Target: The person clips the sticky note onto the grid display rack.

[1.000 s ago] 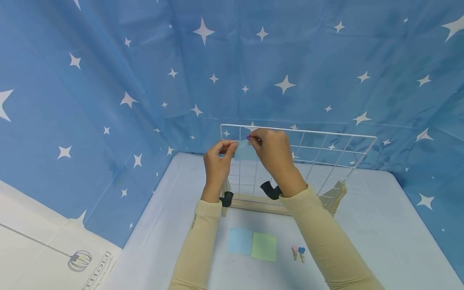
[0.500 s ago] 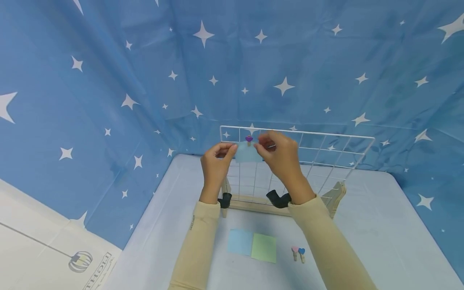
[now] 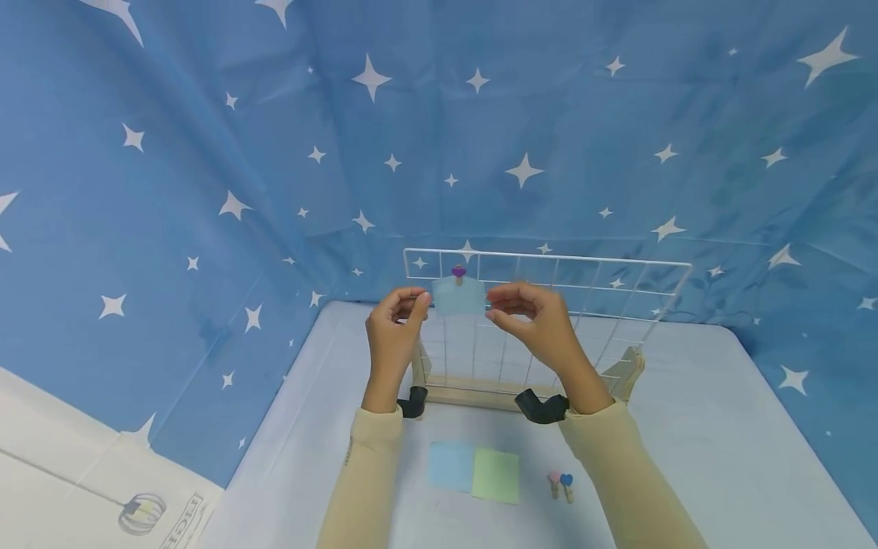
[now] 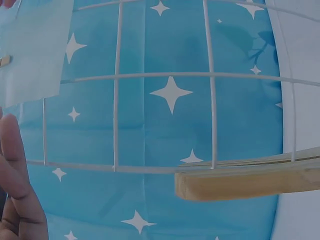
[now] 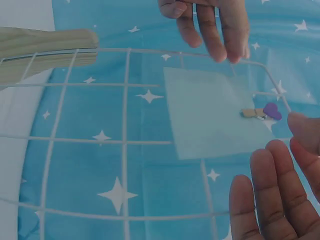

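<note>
In the head view a pale blue paper square (image 3: 458,301) hangs on the white wire grid (image 3: 583,259), near its upper left. A small wooden clothespin (image 5: 252,113) with a purple heart (image 5: 272,111) sits on the paper's top edge. My left hand (image 3: 394,328) is beside the paper's left edge, its fingers loosely bent. By the right edge is my right hand (image 3: 542,324), thumb and fingers spread apart. The right wrist view shows a gap between each hand and the paper. Only part of the left hand (image 4: 22,195) shows in the left wrist view.
Wooden feet (image 3: 627,371) support the grid. On the white table (image 3: 720,427) in front lie a blue paper square (image 3: 450,467), a green one (image 3: 496,476), and two heart clothespins, pink (image 3: 555,484) and blue (image 3: 567,486). A starry blue cloth (image 3: 425,114) hangs behind.
My right hand has let go of the purple heart clothespin and moved right and down. My left hand has let go of the paper's edge. The head view has shifted slightly.
</note>
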Motion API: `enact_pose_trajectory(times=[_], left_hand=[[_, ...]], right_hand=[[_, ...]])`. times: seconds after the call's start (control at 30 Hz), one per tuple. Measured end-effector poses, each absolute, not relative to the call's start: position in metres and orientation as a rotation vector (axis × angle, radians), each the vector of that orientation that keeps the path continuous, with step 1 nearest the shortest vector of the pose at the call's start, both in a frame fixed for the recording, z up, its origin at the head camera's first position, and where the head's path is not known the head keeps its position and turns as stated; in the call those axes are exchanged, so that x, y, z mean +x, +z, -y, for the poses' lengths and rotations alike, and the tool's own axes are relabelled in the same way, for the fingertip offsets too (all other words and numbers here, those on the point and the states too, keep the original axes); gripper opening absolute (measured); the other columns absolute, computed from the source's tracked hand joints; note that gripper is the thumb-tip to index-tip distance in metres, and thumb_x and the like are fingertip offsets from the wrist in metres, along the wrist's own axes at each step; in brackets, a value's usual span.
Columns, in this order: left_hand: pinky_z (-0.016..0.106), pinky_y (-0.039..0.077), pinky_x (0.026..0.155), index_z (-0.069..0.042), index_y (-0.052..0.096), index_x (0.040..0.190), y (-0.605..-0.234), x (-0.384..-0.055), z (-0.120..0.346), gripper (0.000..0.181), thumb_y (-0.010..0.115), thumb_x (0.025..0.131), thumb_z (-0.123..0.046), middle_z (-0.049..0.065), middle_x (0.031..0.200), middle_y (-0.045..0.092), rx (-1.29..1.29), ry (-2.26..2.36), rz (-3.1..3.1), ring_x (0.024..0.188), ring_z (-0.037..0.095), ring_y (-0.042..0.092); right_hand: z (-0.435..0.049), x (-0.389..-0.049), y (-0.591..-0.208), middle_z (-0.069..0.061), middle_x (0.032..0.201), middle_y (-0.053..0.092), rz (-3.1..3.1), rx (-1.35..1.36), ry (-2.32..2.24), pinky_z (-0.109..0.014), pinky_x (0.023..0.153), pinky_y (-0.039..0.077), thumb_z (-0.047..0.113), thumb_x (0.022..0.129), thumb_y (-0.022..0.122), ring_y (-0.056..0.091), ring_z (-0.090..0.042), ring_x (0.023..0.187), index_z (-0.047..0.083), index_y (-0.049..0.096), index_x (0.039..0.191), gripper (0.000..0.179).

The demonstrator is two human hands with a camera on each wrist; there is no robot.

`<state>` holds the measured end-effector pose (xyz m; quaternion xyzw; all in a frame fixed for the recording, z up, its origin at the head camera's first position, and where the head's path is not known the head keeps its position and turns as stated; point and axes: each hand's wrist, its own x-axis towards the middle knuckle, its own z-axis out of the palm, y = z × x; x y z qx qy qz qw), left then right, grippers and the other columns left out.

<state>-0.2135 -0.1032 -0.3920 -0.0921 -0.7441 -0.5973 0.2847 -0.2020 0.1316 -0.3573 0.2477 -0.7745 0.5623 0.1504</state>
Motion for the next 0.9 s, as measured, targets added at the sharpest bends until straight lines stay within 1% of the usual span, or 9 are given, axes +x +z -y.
enact_pose_trajectory(times=[0.07,0.27,0.37,0.57,0.73,0.9], left_hand=[[0.024,0.05,0.072,-0.004,0.081,0.11,-0.394,-0.209,0.104,0.019,0.078,0.101,-0.021,0.011,0.094,0.08,-0.27,-1.601,1.996,0.084,0.014,0.072],[0.023,0.052,0.079,-0.003,0.081,0.114,-0.404,-0.197,0.108,0.018,0.078,0.1,-0.014,0.013,0.103,0.08,-0.373,-1.645,1.988,0.092,0.01,0.07],[0.023,0.053,0.08,-0.003,0.081,0.115,-0.409,-0.191,0.11,0.019,0.079,0.098,-0.011,0.014,0.105,0.08,-0.417,-1.663,2.0,0.094,0.008,0.069],[0.024,0.055,0.081,-0.004,0.082,0.109,-0.42,-0.183,0.114,0.014,0.08,0.096,-0.008,0.011,0.105,0.08,-0.453,-1.674,2.066,0.094,0.007,0.07],[0.025,0.056,0.083,-0.004,0.081,0.111,-0.428,-0.176,0.116,0.016,0.079,0.096,-0.006,0.011,0.107,0.08,-0.477,-1.702,2.111,0.094,0.007,0.071],[0.023,0.056,0.084,-0.002,0.08,0.114,-0.438,-0.172,0.117,0.02,0.079,0.094,-0.002,0.013,0.109,0.08,-0.518,-1.724,2.108,0.095,0.006,0.072]], right_hand=[[-0.137,-0.2,-0.363,-0.025,0.114,0.076,2.239,0.714,1.635,-0.017,0.092,0.057,-0.01,0.093,0.079,0.071,-0.003,0.097,-0.009,0.074,0.119,0.027],[-0.15,-0.19,-0.377,-0.023,0.114,0.076,2.288,0.678,1.594,-0.017,0.092,0.056,-0.007,0.094,0.079,0.072,-0.009,0.099,-0.007,0.075,0.118,0.025],[-0.157,-0.185,-0.384,-0.023,0.114,0.076,2.291,0.656,1.592,-0.016,0.091,0.056,-0.007,0.094,0.079,0.072,-0.006,0.098,-0.007,0.075,0.117,0.023],[-0.172,-0.176,-0.397,-0.023,0.112,0.076,2.252,0.617,1.576,-0.013,0.09,0.055,-0.009,0.093,0.079,0.07,0.0,0.097,-0.007,0.075,0.117,0.024],[-0.183,-0.169,-0.404,-0.026,0.11,0.075,2.222,0.62,1.572,-0.013,0.089,0.055,-0.01,0.093,0.077,0.069,0.001,0.096,-0.007,0.075,0.116,0.023],[-0.192,-0.16,-0.413,-0.026,0.108,0.075,2.213,0.622,1.586,-0.013,0.088,0.056,-0.012,0.092,0.076,0.069,0.002,0.096,-0.008,0.074,0.114,0.022]])
